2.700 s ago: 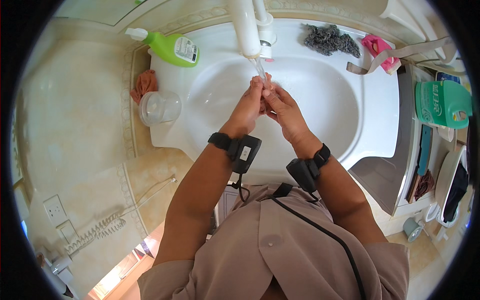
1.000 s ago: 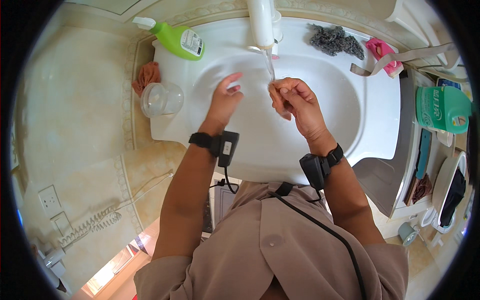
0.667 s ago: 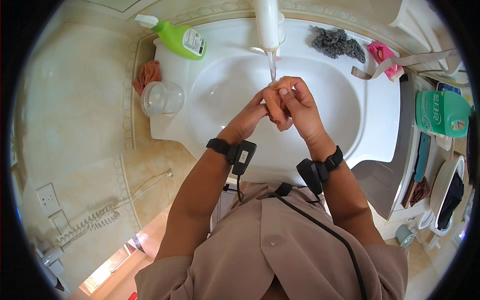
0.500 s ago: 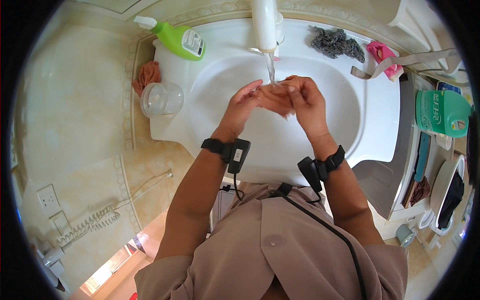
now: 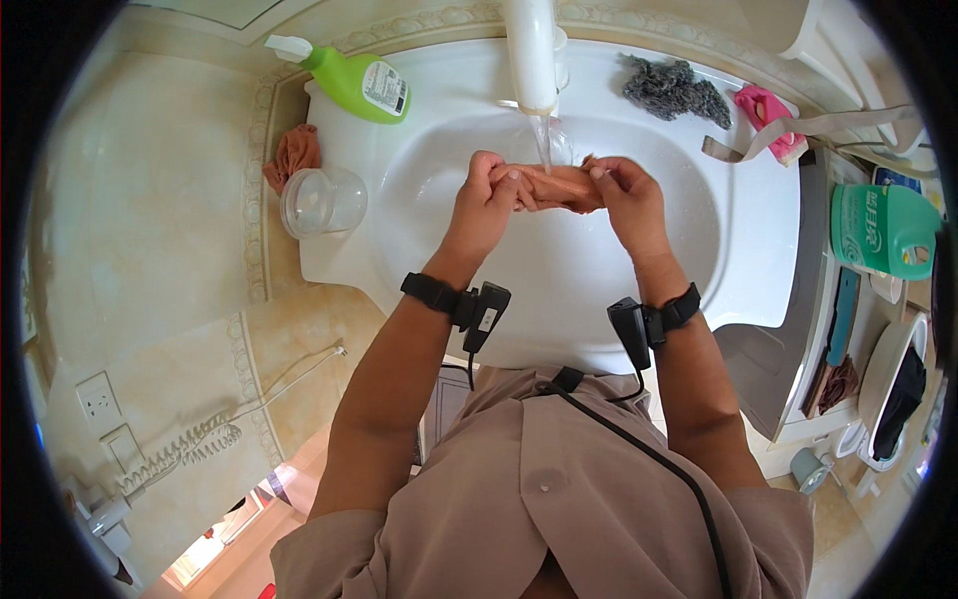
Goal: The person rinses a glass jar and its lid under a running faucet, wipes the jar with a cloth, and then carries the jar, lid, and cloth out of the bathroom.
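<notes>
A wet orange-brown cloth [image 5: 555, 188] is stretched sideways between my two hands, over the basin of the white sink [image 5: 539, 299]. My left hand [image 5: 483, 205] pinches its left end, the thumb on top. At the other end, my right hand [image 5: 631, 205] grips it between thumb and fingers. Water runs from the white faucet [image 5: 531, 60] right at the cloth's far edge. What lies under the folds is hidden.
On the sink's left stand a green spray bottle [image 5: 361, 82], a clear plastic jar [image 5: 324, 202] and a crumpled brown cloth [image 5: 293, 160]. At the far right lie a dark grey mesh scrubber [image 5: 675, 90] and a pink cloth [image 5: 766, 115]. A green jug [image 5: 883, 230] stands further right.
My hands have moved apart, drawing the bunched cloth out into a longer strip. The left fingers have closed on its end.
</notes>
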Demonstrator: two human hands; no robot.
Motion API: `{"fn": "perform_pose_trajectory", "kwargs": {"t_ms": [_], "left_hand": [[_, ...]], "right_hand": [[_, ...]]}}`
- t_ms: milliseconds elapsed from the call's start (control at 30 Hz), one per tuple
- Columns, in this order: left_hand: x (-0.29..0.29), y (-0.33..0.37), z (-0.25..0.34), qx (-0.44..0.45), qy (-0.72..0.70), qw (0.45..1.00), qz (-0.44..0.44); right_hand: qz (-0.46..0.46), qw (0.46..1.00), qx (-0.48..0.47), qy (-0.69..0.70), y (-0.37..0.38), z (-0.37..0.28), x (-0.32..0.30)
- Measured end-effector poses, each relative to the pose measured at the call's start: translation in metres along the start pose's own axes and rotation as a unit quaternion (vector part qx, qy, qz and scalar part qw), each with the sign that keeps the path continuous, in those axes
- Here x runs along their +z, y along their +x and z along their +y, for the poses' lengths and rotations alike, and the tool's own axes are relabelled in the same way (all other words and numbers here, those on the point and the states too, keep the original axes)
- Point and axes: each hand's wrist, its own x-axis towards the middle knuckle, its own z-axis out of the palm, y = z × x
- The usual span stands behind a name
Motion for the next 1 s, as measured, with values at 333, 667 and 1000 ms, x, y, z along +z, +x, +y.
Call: {"fn": "perform_pose_trajectory", "kwargs": {"t_ms": [333,667,1000], "left_hand": [[0.026,-0.004,0.035,-0.231,-0.288,0.921,-0.128],[0.039,0.006,-0.007,-0.014,0.116,0.993,0.009],[0.049,0.001,0.054,-0.078,0.027,0.992,-0.095]], "right_hand": [[-0.101,0.848,0.377,0.358,-0.024,-0.004,0.04],[-0.261,0.611,0.216,0.715,-0.042,0.001,0.069],[-0.068,0.789,0.352,0.499,-0.029,-0.006,0.061]]}}
